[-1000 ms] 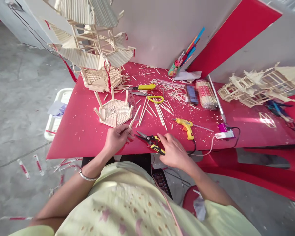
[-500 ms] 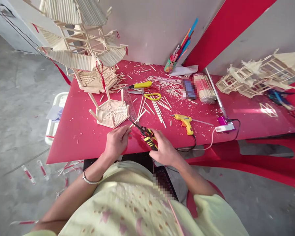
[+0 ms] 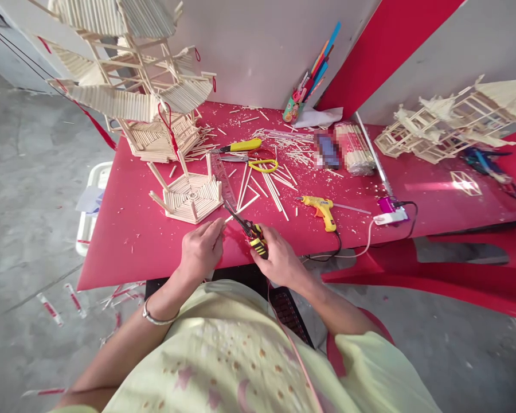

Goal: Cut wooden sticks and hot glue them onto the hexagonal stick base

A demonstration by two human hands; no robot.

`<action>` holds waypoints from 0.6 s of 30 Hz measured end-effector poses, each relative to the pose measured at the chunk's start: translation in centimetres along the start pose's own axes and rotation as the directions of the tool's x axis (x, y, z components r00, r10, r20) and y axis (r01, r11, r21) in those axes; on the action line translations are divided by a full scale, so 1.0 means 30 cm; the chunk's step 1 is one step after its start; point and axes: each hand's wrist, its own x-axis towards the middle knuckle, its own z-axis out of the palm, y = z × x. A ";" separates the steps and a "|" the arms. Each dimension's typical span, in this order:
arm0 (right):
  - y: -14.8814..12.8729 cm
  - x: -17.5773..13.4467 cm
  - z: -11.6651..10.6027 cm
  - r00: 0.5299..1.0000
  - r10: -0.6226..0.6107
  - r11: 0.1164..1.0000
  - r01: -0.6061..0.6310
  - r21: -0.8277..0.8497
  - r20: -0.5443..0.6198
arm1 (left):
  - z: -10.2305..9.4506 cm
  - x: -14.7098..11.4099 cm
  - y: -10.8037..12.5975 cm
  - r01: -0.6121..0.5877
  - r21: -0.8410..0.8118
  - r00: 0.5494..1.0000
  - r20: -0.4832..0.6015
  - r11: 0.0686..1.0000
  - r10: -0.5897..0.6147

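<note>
My left hand [image 3: 202, 248] is closed, pinching one end of a thin wooden stick [image 3: 246, 205] that points up to the right over the table. Wrapped round the black-and-yellow handles of long-nose pliers [image 3: 253, 234] is my right hand [image 3: 279, 255]. The slim jaws of the pliers lie across the stick; whether they bite it I cannot tell. Just beyond my left hand stands a hexagonal stick base [image 3: 192, 196] with short upright posts. A clear ruler [image 3: 222, 178] lies beside that base.
A tall stick pagoda [image 3: 141, 86] stands at the back left. Scissors [image 3: 258, 164], a yellow-handled cutter [image 3: 245, 145], loose sticks [image 3: 272, 192] and a glue gun [image 3: 320, 209] with its cord lie on the red table [image 3: 124, 241]. Further right are a stick bundle [image 3: 355, 149] and another stick model [image 3: 438, 126].
The view has shifted slightly. The handles of the pliers look closer together in my right hand. My left hand still pinches the stick.
</note>
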 end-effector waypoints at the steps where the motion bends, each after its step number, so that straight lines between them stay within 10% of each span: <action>1: 0.009 0.000 0.008 1.000 -0.019 1.000 0.018 -0.016 -0.017 | -0.004 -0.001 0.005 0.011 -0.004 1.000 0.000 1.000 -0.011; 12: 0.004 -0.020 0.007 0.997 -0.055 0.997 0.051 -0.060 -0.054 | -0.020 0.045 0.069 0.201 -0.340 0.979 0.048 0.919 -0.196; 18: -0.018 -0.048 -0.012 0.998 -0.019 1.000 0.019 -0.003 -0.055 | -0.013 0.061 0.116 0.387 -0.675 0.915 0.196 0.628 -0.353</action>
